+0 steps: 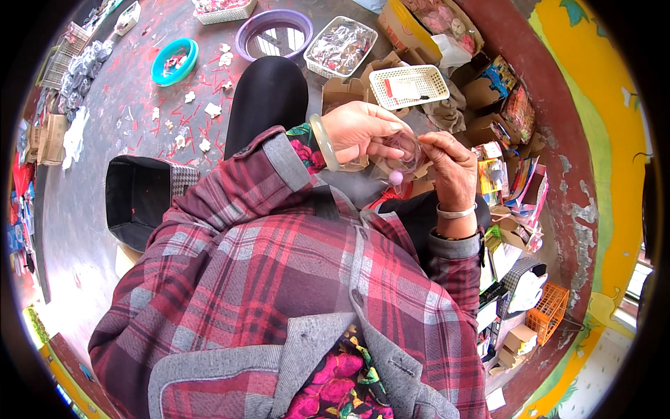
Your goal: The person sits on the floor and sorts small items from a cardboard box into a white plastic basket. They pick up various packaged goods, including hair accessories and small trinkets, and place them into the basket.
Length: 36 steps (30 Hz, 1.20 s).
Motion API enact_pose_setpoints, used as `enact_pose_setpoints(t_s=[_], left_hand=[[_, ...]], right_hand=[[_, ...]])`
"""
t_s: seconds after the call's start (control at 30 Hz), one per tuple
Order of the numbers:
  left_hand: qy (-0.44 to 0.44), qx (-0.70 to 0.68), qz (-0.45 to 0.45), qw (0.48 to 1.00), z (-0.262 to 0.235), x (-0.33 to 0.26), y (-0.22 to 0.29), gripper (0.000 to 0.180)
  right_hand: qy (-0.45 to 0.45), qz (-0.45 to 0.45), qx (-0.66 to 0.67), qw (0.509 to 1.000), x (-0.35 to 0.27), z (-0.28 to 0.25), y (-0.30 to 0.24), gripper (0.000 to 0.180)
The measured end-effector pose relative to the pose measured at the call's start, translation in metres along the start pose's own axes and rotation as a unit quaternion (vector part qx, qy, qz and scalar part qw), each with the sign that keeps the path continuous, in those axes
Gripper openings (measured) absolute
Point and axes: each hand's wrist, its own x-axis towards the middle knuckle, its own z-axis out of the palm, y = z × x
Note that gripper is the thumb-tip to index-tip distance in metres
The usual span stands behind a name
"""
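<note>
My left hand (361, 131), with a pale bangle (323, 142) at its wrist, is closed on a small clear plastic bag (412, 155). From the other side, the thumb and fingertips of my right hand (450, 164) pinch the bag's edge. Something pinkish shows through the plastic, but its kind is hard to make out. Low on the bag, below my left fingers, is a round pink bead (396, 177). Both hands are held in front of my chest, above my lap.
Ahead stand a purple basin (307, 35), a teal basin (194, 56), a white basket of wrapped pieces (340, 49) and a cream basket (435, 94). Scraps litter the floor. A black-lined box (132, 202) sits left; cardboard boxes (481, 133) and an orange crate (548, 311) line the right wall.
</note>
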Motion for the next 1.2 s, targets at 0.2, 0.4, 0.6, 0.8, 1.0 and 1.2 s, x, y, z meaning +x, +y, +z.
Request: enact_pose_setpoints(t_s=[0.2,0.4,0.6,0.8,1.0,1.2], left_hand=[[-0.05,-0.005,0.002,0.999,-0.006,0.0,0.001,0.026],[-0.058,-0.115,-0.016,0.991,-0.007,-0.001,0.006,0.028],[0.03,0.026,0.006,0.999,0.0,0.004,0.0,0.02],[0.079,0.053,0.047,0.994,-0.003,0.005,-0.005,0.017],[0.12,0.072,0.067,0.988,-0.003,0.002,0.0,0.017],[0.064,0.135,0.141,0.979,0.002,0.004,-0.012,0.016]], right_hand=[[-0.015,-0.029,-0.041,0.999,0.002,-0.003,0.0,0.009],[-0.006,-0.041,-0.052,0.998,0.003,-0.002,-0.002,0.009],[-0.015,-0.083,-0.093,0.992,0.006,0.0,-0.003,0.012],[-0.022,-0.081,-0.102,0.991,0.007,0.003,-0.003,0.014],[0.061,-0.005,-0.02,0.998,0.01,-0.011,-0.002,0.011],[0.004,0.082,-0.006,0.997,0.013,0.001,-0.004,0.013]])
